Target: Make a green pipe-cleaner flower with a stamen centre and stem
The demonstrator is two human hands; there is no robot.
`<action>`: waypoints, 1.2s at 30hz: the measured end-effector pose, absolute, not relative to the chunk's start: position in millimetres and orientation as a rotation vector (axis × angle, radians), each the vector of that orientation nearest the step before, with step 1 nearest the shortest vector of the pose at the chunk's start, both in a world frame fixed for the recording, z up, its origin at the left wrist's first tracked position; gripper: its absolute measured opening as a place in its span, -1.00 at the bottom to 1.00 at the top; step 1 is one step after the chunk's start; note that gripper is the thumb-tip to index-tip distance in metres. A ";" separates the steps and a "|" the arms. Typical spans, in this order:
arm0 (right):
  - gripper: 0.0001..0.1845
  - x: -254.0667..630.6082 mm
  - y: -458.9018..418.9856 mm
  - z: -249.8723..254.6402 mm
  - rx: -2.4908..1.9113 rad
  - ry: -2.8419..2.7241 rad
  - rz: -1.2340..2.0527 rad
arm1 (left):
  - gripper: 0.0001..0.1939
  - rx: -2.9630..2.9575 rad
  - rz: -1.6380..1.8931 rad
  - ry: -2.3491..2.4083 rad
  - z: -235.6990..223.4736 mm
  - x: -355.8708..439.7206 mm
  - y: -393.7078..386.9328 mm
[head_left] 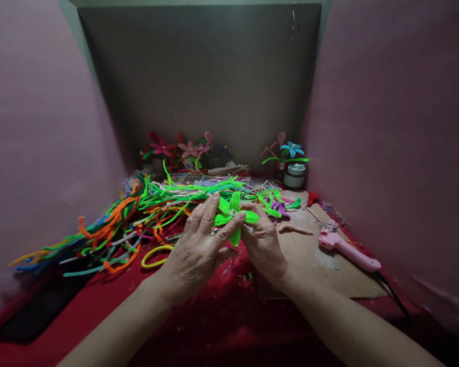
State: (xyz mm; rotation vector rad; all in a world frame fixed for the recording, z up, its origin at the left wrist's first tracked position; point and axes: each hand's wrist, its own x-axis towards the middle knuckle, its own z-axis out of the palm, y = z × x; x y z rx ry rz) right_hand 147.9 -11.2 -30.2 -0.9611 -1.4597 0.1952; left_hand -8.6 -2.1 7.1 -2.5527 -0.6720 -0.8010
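Note:
Between my hands is a bright green pipe-cleaner flower (235,237) with several fuzzy petals and a pale centre, its face turned up toward me. My left hand (197,250) grips it from the left, the thumb lying across near the centre and the fingers along the left petals. From the right, my right hand (265,244) pinches the flower, with fingertips behind and below the right petal. Whatever stem it has is hidden by the hands. Just left of my left hand, the yellow ring-shaped handle (153,257) of a tool rests on the red cloth (222,316).
Loose coloured pipe cleaners (126,219) pile up at left and centre. A pink glue gun (352,250) lies on brown cardboard (306,265) at right. Finished flowers (189,149) and a grey-lidded jar (294,176) stand at the back. A black flat object (38,311) lies front left. Pink walls flank both sides.

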 end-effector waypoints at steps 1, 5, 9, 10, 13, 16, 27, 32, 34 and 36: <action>-0.69 148.0 -11.0 -30.2 -0.955 -1.437 0.218 | -0.37 -2.554 -0.796 -0.673 7.0 -8.9 -1.9; -0.73 148.0 -10.5 -29.8 -0.933 -1.393 0.297 | -0.41 -2.542 -0.777 -0.678 6.5 -9.6 -2.0; -0.76 147.1 -8.8 -31.4 -0.914 -1.368 0.313 | -0.36 -2.515 -0.782 -0.673 5.2 -9.5 -0.6; -0.76 147.0 -8.5 -31.9 -0.911 -1.370 0.318 | -0.33 -2.507 -0.785 -0.673 4.7 -9.5 0.0; -0.75 147.0 -8.4 -32.7 -0.919 -1.364 0.330 | -0.26 -2.507 -0.781 -0.679 3.5 -9.4 1.4; -0.76 147.9 -9.7 -30.3 -0.904 -1.356 0.382 | -0.27 -2.536 -0.783 -0.677 4.2 -9.3 1.0; -0.84 149.8 -2.3 -16.4 -0.711 -0.960 1.070 | -0.62 -2.961 -1.557 -1.362 7.4 2.1 4.3; -0.83 145.2 -3.0 -19.6 -0.639 -0.911 1.144 | -0.83 -2.980 -1.604 -1.408 0.7 24.6 8.4; -0.84 144.5 -3.0 -20.2 -0.669 -0.911 1.104 | -0.90 -2.918 -1.525 -1.360 -3.7 29.5 9.9; -0.84 144.3 -3.5 -19.1 -0.719 -0.923 1.068 | -0.95 -2.825 -1.404 -1.289 -8.5 31.2 11.7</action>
